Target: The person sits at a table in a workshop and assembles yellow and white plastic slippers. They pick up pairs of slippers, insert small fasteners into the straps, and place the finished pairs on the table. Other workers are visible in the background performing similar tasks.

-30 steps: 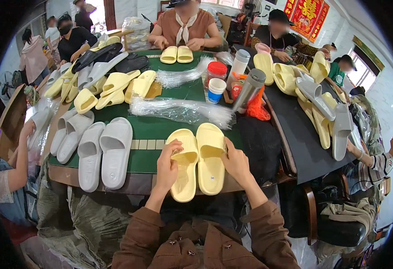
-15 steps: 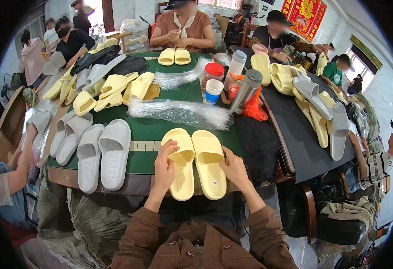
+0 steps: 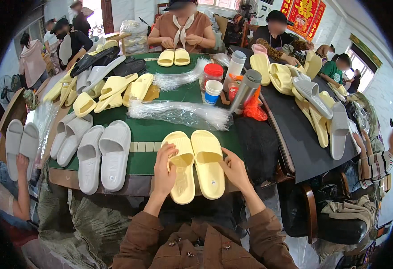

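A pair of pale yellow slide slippers lies side by side at the front edge of the table, toes pointing away from me. My left hand [image 3: 163, 174] holds the left yellow slipper [image 3: 184, 181] by its outer side, fingers bent over the strap edge and thumb lower down. On the other side, my right hand [image 3: 235, 169] grips the outer side of the right yellow slipper [image 3: 211, 181], which has a small round white sticker on its heel. Some of my right fingertips are hidden beside the strap.
Grey slippers [image 3: 114, 157] stand to the left. Beyond lie clear plastic strips [image 3: 178, 114], a paper cup [image 3: 213, 92], a red-lidded jar [image 3: 213, 71] and a steel flask [image 3: 246, 89]. Piled slippers [image 3: 109, 85] cover the far left; more [image 3: 313, 96] rest on the black table right. Several co-workers sit around.
The left yellow slipper has shifted slightly nearer and its toe has turned a little. At the left, a co-worker's hand now holds up a pair of grey slippers.
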`<state>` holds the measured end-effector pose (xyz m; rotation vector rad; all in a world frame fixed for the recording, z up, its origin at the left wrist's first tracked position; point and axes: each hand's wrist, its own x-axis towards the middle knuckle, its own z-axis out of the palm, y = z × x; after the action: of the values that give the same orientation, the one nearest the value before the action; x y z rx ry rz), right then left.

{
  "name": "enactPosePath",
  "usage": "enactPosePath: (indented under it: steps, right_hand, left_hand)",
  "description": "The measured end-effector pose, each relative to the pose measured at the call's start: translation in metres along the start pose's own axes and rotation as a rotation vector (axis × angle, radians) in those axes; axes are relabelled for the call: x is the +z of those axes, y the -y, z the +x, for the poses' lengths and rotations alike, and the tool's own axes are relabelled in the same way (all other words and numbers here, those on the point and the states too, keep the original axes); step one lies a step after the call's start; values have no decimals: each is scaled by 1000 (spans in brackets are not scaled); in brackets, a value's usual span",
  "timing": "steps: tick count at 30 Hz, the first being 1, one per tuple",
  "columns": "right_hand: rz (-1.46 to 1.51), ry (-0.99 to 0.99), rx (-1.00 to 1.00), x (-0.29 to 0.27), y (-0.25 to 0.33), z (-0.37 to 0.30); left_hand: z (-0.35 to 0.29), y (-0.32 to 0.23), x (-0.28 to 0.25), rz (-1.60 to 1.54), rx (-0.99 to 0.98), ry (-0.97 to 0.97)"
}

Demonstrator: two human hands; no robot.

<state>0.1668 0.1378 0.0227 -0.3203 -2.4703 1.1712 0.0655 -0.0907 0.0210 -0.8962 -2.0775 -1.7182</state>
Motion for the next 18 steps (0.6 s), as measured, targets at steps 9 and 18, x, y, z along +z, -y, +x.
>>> enactPosePath:
  steps: [9, 18]
  right_hand:
    - [561, -126, -192, -23, 79, -25]
    - [818, 14, -111, -45, 131, -64]
  left_hand:
    - [-8, -79, 4, -127, 34, 239]
    - [-29, -119, 28, -844, -421, 617]
